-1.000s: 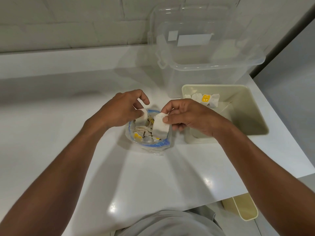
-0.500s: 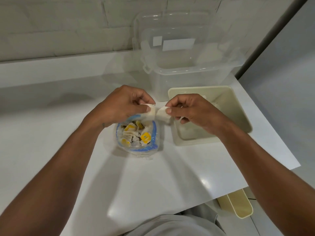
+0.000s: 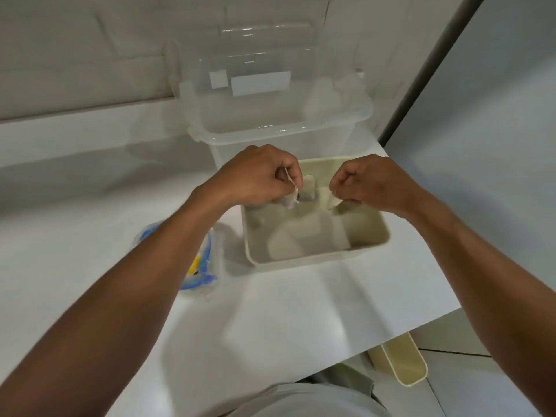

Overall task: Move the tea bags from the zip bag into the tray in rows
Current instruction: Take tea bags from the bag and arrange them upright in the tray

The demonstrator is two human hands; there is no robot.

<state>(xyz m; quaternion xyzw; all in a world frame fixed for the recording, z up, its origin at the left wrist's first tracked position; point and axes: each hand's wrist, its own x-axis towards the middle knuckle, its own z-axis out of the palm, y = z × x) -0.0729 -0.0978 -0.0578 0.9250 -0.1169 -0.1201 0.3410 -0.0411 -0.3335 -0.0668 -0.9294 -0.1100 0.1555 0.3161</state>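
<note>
Both hands hover over the far half of the beige tray (image 3: 319, 257). My left hand (image 3: 258, 176) pinches a white tea bag (image 3: 290, 200) that hangs from its fingertips. My right hand (image 3: 370, 183) pinches another white tea bag (image 3: 334, 202). Between the hands, one tea bag (image 3: 307, 188) stands against the tray's far wall. The zip bag (image 3: 204, 266) with a blue rim sits left of the tray, mostly hidden behind my left forearm; a yellow tag shows inside it.
A clear plastic storage box (image 3: 270, 115) stands right behind the tray against the wall. The white counter ends close to the tray's right side. A beige bin (image 3: 400, 365) sits on the floor below the counter's front edge.
Both hands have moved right, from above the zip bag to above the tray, each carrying a tea bag. The view has shifted right with them.
</note>
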